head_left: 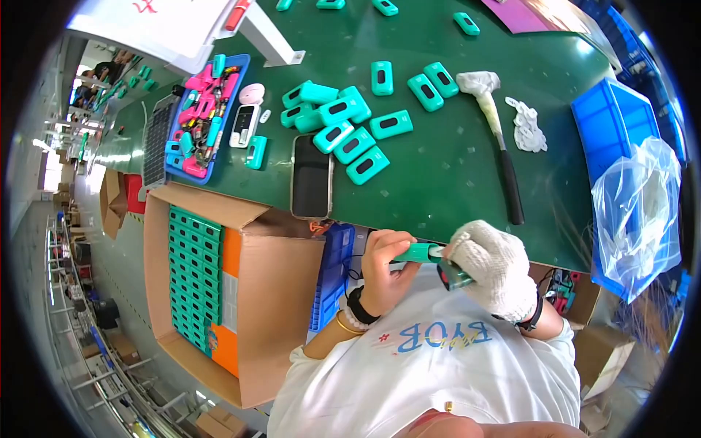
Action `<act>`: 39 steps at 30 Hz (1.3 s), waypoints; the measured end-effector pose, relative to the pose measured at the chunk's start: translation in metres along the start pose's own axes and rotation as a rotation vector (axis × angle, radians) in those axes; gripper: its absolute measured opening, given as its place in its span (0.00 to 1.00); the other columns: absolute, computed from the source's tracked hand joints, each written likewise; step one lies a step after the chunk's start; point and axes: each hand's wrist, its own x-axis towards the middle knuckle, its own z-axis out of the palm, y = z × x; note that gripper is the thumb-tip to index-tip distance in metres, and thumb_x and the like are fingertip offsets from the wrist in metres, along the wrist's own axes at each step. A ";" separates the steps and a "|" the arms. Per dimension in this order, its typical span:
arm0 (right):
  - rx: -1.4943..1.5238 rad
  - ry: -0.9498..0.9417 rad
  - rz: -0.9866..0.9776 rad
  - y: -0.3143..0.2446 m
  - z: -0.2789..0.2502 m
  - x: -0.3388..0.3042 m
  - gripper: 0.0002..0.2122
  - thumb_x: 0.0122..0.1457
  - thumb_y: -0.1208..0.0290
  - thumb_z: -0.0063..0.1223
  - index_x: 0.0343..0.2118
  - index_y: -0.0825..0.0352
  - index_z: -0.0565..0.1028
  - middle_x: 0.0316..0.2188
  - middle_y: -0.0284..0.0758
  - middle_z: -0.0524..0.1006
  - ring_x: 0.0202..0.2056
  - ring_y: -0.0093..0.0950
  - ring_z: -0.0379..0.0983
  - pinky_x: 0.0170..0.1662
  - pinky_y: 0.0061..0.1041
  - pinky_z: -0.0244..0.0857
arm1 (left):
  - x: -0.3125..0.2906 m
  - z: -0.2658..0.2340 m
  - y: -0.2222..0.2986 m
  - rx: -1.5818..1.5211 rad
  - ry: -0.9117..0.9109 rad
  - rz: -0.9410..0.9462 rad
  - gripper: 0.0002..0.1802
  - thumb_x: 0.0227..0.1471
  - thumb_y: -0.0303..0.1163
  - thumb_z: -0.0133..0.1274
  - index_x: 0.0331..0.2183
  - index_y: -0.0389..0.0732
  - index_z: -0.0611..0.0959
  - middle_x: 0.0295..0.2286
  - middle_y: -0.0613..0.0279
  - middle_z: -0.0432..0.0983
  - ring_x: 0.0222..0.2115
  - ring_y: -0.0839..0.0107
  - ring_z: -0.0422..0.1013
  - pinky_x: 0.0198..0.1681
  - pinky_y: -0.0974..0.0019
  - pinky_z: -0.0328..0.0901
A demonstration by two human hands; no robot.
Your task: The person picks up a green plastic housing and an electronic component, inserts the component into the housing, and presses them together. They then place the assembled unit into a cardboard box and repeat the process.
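Note:
My bare left hand [387,266] pinches one end of a small green casing [418,252] at the table's front edge. My right hand [493,266], in a white knit glove, is closed at the casing's other end. Under its fingers shows a dark, shiny-ended green piece [454,277]; the glove hides most of it, and I cannot tell if it joins the casing. Beyond my hands, several green devices [355,145] with dark oval windows lie loosely grouped, beside a black-screened phone [312,179]. A hammer [505,157] with a white-wrapped head lies to the right.
At right stands a blue bin [602,120] draped with a clear plastic bag [635,212]. A crumpled white item [527,125] lies near the hammer. At left are a blue tray [207,171] of pink and green parts, a keyboard [157,142], and an open cardboard box [274,306] with stacked green devices.

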 end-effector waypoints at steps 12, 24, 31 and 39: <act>-0.002 -0.004 0.073 -0.011 0.003 -0.020 0.14 0.37 0.75 0.62 0.32 0.62 0.76 0.31 0.34 0.74 0.28 0.34 0.74 0.26 0.30 0.66 | -0.014 0.017 -0.010 -0.231 0.010 -0.065 0.35 0.37 0.14 0.64 0.45 0.43 0.65 0.39 0.51 0.76 0.37 0.58 0.69 0.43 0.60 0.65; 0.001 -0.207 0.093 -0.010 0.006 -0.027 0.22 0.40 0.74 0.65 0.43 0.64 0.76 0.31 0.34 0.74 0.30 0.34 0.75 0.29 0.32 0.70 | -0.019 0.021 -0.008 -0.313 -0.029 -0.125 0.32 0.43 0.14 0.62 0.46 0.44 0.65 0.42 0.47 0.72 0.38 0.63 0.69 0.41 0.66 0.66; 0.010 -0.048 0.027 -0.008 0.010 -0.037 0.26 0.39 0.73 0.65 0.48 0.64 0.75 0.29 0.34 0.73 0.26 0.33 0.74 0.24 0.30 0.67 | -0.017 0.027 -0.005 -0.476 -0.046 -0.179 0.32 0.44 0.16 0.63 0.47 0.45 0.64 0.42 0.45 0.72 0.36 0.65 0.71 0.39 0.68 0.69; -0.166 -0.169 0.012 -0.015 0.006 -0.049 0.18 0.44 0.72 0.56 0.41 0.64 0.75 0.33 0.36 0.75 0.32 0.33 0.76 0.30 0.31 0.70 | -0.016 0.027 -0.005 -0.460 -0.126 -0.117 0.34 0.44 0.16 0.63 0.49 0.45 0.63 0.43 0.44 0.72 0.40 0.62 0.72 0.41 0.67 0.70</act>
